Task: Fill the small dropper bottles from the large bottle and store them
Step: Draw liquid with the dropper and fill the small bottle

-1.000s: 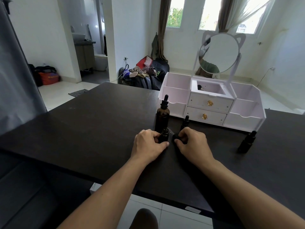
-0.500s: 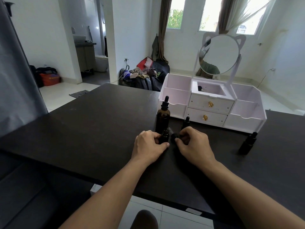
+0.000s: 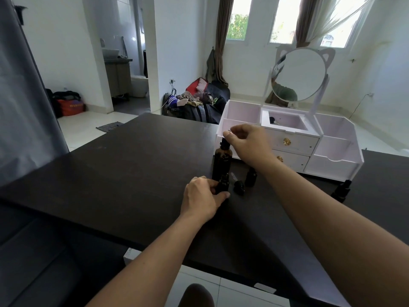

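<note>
Head view showed the left hand [image 3: 202,199] gripping a small open bottle [image 3: 222,185], contents unreadable; the right hand [image 3: 247,144] pinched the large bottle [image 3: 222,163]'s dropper cap [image 3: 224,144], largely hidden.

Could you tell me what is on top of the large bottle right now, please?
The right hand pinches the top of the large bottle. A dark collar shows below the fingers; the dropper bulb is mostly covered, so I cannot tell whether it is unscrewed.
</note>
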